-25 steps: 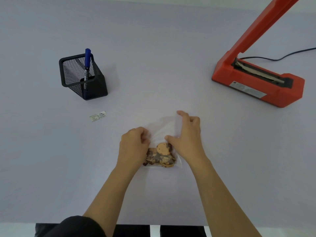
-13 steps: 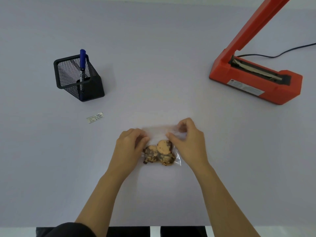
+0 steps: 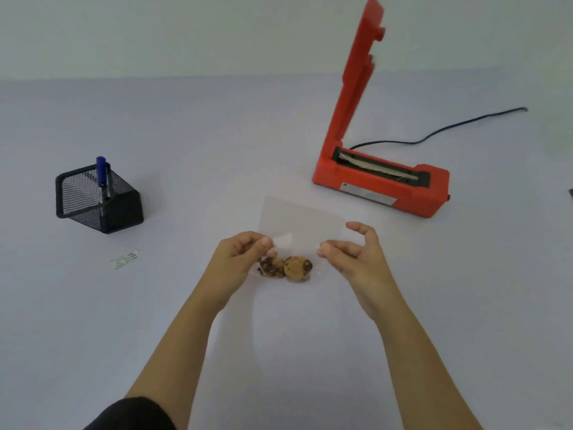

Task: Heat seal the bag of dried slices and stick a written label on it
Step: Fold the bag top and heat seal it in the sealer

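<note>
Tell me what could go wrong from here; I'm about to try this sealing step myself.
The left hand and right hand pinch the bag at its middle, so its loose top may wrinkle on the sealer and seal badly. The slices could slide toward the seal line if the bag tips.

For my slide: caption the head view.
Left hand and right hand pinch the bag of dried slices, open heat sealer beyond.

Clear bag held up, brown slices at bottom, red sealer open, label flat
</note>
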Tool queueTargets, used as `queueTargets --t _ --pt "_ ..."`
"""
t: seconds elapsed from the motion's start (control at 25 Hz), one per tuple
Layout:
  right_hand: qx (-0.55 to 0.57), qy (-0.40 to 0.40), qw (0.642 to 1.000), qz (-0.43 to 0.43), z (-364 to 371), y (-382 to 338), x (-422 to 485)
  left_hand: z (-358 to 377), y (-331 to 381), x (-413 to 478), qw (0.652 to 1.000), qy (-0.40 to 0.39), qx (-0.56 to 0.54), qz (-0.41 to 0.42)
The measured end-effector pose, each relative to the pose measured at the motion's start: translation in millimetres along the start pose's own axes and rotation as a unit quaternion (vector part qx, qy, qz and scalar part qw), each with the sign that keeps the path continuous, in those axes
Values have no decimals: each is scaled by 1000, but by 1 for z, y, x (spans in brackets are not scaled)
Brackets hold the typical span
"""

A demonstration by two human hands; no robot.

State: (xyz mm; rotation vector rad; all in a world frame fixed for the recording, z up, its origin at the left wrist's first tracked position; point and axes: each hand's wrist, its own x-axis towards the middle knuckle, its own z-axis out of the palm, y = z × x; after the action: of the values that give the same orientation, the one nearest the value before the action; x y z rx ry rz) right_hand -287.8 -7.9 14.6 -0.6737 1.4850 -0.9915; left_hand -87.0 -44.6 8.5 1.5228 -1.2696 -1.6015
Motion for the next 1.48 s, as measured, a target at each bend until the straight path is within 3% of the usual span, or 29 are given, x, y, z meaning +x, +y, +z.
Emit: queueTargets --t 0.2,0.52,0.88,1.32,1.48 --pt "45 43 998 -16 -61 -20 6 72 21 16 999 4 -32 13" --pt "89 203 973 -61 -93 -31 28 136 45 49 999 32 -35 7" --pt "0 315 946 -73 -88 -43 64 150 60 78 992 119 -41 -31" --pt "-47 336 938 -66 -90 -37 77 150 52 89 988 136 -44 -62" --pt "-139 331 930 -76 -93 -38 72 150 50 90 987 126 -52 -87"
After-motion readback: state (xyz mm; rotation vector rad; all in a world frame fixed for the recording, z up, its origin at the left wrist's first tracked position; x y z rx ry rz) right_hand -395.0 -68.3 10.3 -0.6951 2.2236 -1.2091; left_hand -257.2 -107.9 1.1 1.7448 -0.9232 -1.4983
